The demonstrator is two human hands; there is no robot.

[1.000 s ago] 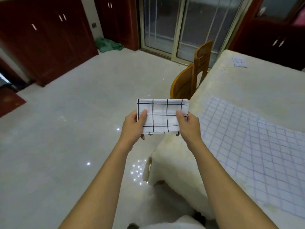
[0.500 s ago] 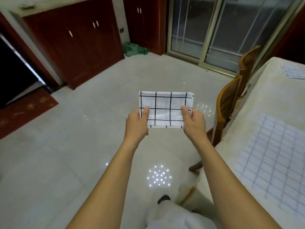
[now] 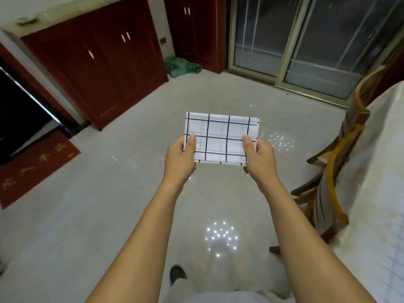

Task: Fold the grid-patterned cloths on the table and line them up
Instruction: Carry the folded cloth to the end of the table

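A folded white cloth with black grid lines (image 3: 220,138) hangs in the air in front of me, over the floor and away from the table. My left hand (image 3: 180,159) grips its lower left edge with the thumb on top. My right hand (image 3: 259,157) grips its lower right edge the same way. The table (image 3: 380,167), covered in a cream cloth, stands at the far right edge of the view. A blue-lined grid cloth (image 3: 391,267) lies on the table at the lower right, mostly cut off by the frame.
Two wooden chairs (image 3: 336,171) stand against the table's left side. Dark red cabinets (image 3: 105,68) line the left wall, with a red mat (image 3: 32,165) below. A green bundle (image 3: 181,66) lies in the corner by the glass sliding doors (image 3: 306,38). The tiled floor is glossy.
My view has swung left, away from the table, which slid to the right edge. Both hands kept hold of the folded cloth, now over the floor instead of the table edge.
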